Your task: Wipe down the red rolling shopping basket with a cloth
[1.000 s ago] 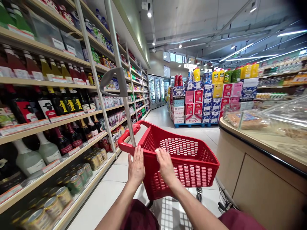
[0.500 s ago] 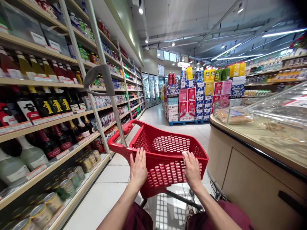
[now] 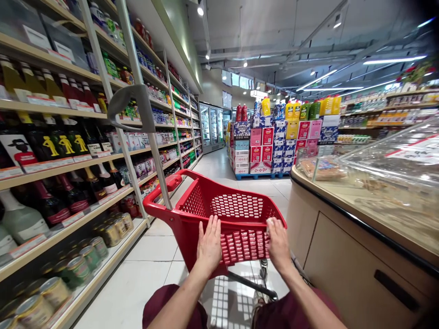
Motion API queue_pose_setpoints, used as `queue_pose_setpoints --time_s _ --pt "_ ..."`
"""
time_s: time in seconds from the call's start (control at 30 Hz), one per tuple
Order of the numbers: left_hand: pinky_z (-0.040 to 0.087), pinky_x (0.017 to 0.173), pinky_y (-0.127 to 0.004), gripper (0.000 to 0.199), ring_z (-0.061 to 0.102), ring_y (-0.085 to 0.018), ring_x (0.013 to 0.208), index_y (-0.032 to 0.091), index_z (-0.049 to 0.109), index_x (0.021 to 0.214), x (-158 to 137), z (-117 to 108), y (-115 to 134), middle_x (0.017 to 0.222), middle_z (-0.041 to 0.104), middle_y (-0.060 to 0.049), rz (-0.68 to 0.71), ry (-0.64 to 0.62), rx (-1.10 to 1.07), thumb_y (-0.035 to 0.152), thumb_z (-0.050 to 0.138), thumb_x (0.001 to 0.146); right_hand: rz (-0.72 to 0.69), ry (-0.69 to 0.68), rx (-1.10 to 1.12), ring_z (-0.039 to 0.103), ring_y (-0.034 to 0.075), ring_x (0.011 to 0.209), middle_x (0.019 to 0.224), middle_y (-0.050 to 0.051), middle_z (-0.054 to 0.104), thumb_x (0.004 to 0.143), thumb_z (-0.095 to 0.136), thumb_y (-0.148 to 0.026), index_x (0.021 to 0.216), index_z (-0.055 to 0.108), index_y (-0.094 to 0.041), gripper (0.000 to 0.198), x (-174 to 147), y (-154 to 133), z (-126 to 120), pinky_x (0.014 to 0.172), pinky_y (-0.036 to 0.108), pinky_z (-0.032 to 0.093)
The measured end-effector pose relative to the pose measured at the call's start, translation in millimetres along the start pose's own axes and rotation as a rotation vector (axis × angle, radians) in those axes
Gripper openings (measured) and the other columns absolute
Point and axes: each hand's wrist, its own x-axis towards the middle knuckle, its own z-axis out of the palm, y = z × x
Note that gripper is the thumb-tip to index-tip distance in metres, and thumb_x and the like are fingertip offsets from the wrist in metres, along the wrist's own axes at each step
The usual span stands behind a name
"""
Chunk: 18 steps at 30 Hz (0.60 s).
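A red plastic shopping cart [image 3: 192,219] with honeycomb-like holes in its walls stands crosswise in front of me, its handle end at the left. My left hand [image 3: 210,242] lies against the near side below the rim, fingers stretched out and fairly flat. Near the right end of that rim is my right hand [image 3: 278,244], fingers bent at the edge. A small white crumpled thing [image 3: 270,221] shows at its fingertips; its kind is unclear. A metal pole [image 3: 158,155] with a grey loop handle [image 3: 148,109] rises by the cart's handle.
Shelves of bottles and cans [image 3: 78,160] line the left side. At the right a counter [image 3: 329,246] with clear covers comes close to the cart. Stacked drink cartons [image 3: 262,148] stand on a blue pallet [image 3: 254,176] ahead. Glass-door fridges [image 3: 212,123] are farther back.
The cart has shifted left in view, and both hands now lie farther along its side toward the right end. The shelves and counter have also shifted left in view.
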Motion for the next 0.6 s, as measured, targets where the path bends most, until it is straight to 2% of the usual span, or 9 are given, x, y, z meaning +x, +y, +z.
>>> queue_pose_setpoints --time_s 0.07,0.13,0.3,0.37,0.47,0.5,0.53,0.6 --pt "0.009 0.106 -0.045 0.060 0.010 -0.019 0.131 0.011 0.030 0.131 0.8 2.9 7.1 0.140 0.026 -0.007 0.011 -0.003 -0.004 0.013 0.035 0.072 -0.141 -0.027 0.045 0.022 0.020 0.128 0.136 0.009 0.033 0.077 0.025 -0.001 0.135 0.023 -0.020 0.062 0.2 -7.8 -0.7 0.100 0.043 0.028" --pt "0.009 0.106 -0.046 0.060 0.009 -0.019 0.132 0.010 0.029 0.131 0.6 4.9 9.6 0.141 0.024 -0.007 0.015 -0.002 -0.001 0.014 0.035 0.072 -0.204 -0.057 0.059 0.021 0.019 0.128 0.137 0.006 0.032 0.076 0.025 0.000 0.136 0.022 -0.023 0.064 0.3 -6.0 -2.9 0.101 0.042 0.027" --pt "0.010 0.106 -0.046 0.062 0.008 -0.020 0.132 0.011 0.027 0.132 2.7 5.9 17.0 0.141 0.025 -0.007 0.037 -0.002 0.011 0.013 0.036 0.071 0.035 0.010 -0.007 0.023 0.023 0.128 0.136 0.009 0.033 0.077 0.026 -0.004 0.135 0.024 -0.021 0.060 -1.8 20.2 -4.8 0.098 0.049 0.028" --pt "0.011 0.106 -0.046 0.061 0.010 -0.019 0.131 0.011 0.027 0.132 5.7 5.7 23.0 0.141 0.026 -0.007 0.062 -0.009 0.001 0.013 0.036 0.072 0.003 0.022 0.020 0.023 0.022 0.128 0.137 0.009 0.032 0.076 0.026 -0.002 0.136 0.021 -0.021 0.062 -1.6 13.4 -2.5 0.099 0.047 0.028" --pt "0.012 0.106 -0.046 0.061 0.010 -0.020 0.131 0.010 0.028 0.132 8.9 4.3 23.8 0.140 0.026 -0.008 0.055 -0.010 -0.008 0.013 0.036 0.072 -0.176 -0.034 0.083 0.022 0.018 0.128 0.137 0.006 0.032 0.075 0.026 0.000 0.136 0.019 -0.024 0.066 0.5 -0.9 -2.5 0.100 0.043 0.028" --pt "0.011 0.106 -0.047 0.061 0.010 -0.020 0.131 0.010 0.029 0.131 9.2 3.4 21.2 0.140 0.026 -0.009 0.039 -0.007 -0.006 0.013 0.036 0.071 -0.195 -0.052 0.087 0.023 0.018 0.128 0.137 0.005 0.033 0.075 0.027 -0.001 0.136 0.021 -0.024 0.066 1.3 -0.9 -3.9 0.100 0.042 0.027" --pt "0.010 0.106 -0.047 0.062 0.009 -0.020 0.132 0.010 0.029 0.131 9.1 2.4 17.8 0.140 0.026 -0.009 0.023 -0.005 -0.005 0.012 0.037 0.070 -0.173 -0.059 0.077 0.023 0.019 0.128 0.136 0.006 0.034 0.075 0.027 -0.002 0.135 0.023 -0.024 0.064 1.8 1.9 -5.4 0.100 0.043 0.027" --pt "0.010 0.106 -0.048 0.062 0.010 -0.021 0.131 0.010 0.031 0.131 8.3 0.2 11.3 0.140 0.026 -0.009 -0.002 -0.010 -0.009 0.010 0.037 0.069 -0.037 -0.028 0.034 0.024 0.021 0.127 0.134 0.008 0.036 0.076 0.029 -0.005 0.133 0.029 -0.021 0.059 2.4 10.7 -6.9 0.099 0.046 0.028"
